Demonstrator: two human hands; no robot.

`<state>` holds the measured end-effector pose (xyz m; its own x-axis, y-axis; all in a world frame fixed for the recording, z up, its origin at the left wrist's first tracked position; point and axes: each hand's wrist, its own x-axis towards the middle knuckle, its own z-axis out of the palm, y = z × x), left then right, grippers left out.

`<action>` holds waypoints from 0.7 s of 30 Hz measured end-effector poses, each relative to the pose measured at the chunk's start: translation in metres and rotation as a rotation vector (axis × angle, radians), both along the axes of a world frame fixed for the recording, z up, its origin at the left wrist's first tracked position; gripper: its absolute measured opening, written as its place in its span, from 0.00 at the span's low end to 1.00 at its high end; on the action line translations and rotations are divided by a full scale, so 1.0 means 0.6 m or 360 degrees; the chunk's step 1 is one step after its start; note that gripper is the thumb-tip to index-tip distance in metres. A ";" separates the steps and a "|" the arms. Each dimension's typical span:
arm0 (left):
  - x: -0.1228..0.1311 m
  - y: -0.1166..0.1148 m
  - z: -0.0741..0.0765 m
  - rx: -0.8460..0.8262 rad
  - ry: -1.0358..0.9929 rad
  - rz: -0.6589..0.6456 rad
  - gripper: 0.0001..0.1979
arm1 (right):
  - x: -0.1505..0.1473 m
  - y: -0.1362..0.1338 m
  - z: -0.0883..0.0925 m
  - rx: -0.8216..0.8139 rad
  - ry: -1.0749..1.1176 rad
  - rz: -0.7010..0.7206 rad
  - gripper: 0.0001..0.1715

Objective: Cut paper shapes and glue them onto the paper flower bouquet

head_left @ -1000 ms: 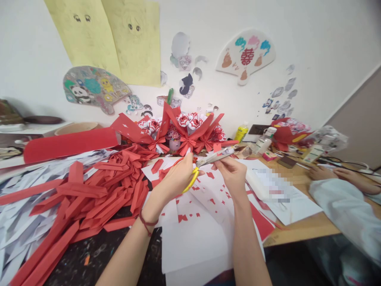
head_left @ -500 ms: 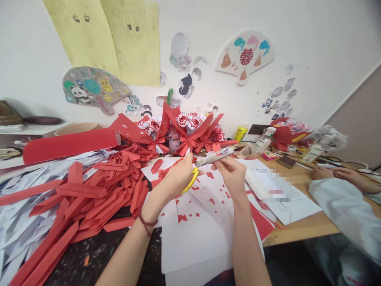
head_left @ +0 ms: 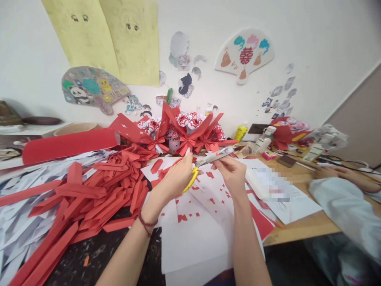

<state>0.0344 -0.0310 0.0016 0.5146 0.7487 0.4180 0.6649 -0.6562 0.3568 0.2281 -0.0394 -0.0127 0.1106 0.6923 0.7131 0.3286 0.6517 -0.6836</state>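
My left hand (head_left: 177, 173) is closed around the yellow handles of a pair of scissors (head_left: 193, 180). Their metal blades point right, toward my right hand (head_left: 232, 172). At the blades, a small piece of red paper (head_left: 214, 148) sticks up just above my right fingertips, which are pinched together on it; my fingers and the blades hide part of it. Under both hands lie white sheets (head_left: 196, 242) strewn with small red paper scraps (head_left: 182, 217).
Folded red paper strips (head_left: 119, 174) and white strips (head_left: 18, 214) are heaped at left. Red-wrapped paper flower bouquets (head_left: 187, 135) stand against the wall. Bottles (head_left: 264, 140) and a printed sheet (head_left: 294, 202) are at right, beside another person's sleeve (head_left: 336, 206).
Almost nothing differs. The red paper at the blades has shifted very slightly left, and both hands keep their places.
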 end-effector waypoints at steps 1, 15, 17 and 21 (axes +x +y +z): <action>0.000 0.000 0.001 -0.0009 -0.0010 -0.0002 0.11 | 0.000 0.000 0.000 0.0001 0.0005 0.0003 0.08; -0.003 0.000 0.006 0.0046 0.0189 0.0094 0.10 | 0.001 -0.001 0.000 -0.0027 0.0016 -0.0018 0.07; -0.003 0.000 0.005 0.0056 0.0181 0.0085 0.10 | 0.002 -0.001 0.000 -0.0033 0.0022 -0.0018 0.07; -0.005 0.002 0.003 0.0069 0.0124 0.0049 0.10 | 0.002 -0.002 0.001 -0.0033 0.0041 0.0000 0.07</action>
